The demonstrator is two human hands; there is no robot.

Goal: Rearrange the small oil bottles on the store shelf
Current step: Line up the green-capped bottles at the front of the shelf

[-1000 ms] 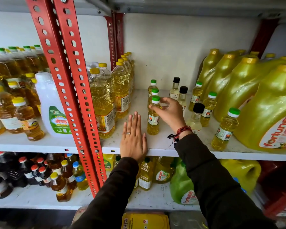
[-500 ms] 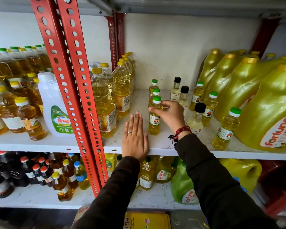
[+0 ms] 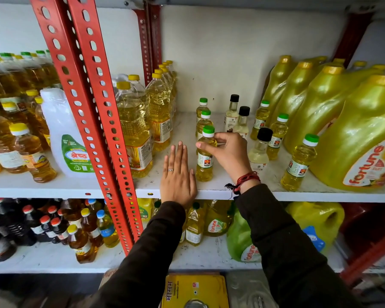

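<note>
Gripping the front small bottle [image 3: 205,156] at its shoulder, the right hand [image 3: 228,152] has thumb and fingers closed around it just under the green cap.

That bottle stands upright on the white shelf [image 3: 265,193], near the front edge, and it heads a line of three green-capped bottles, with the second bottle [image 3: 203,122] and the third bottle [image 3: 202,106] tucked close behind it toward the back wall. Just beside it, the left hand [image 3: 177,174] lies flat on the shelf, palm down, fingers straight and pressed together, clamped on nothing, a ring on one finger. To the right stand three black-capped bottles [image 3: 259,150] and more green-capped ones [image 3: 299,162]. Big yellow jugs [image 3: 351,138] fill the right end, tall bottles [image 3: 135,130] the left, beside the red upright [image 3: 93,107].
</note>
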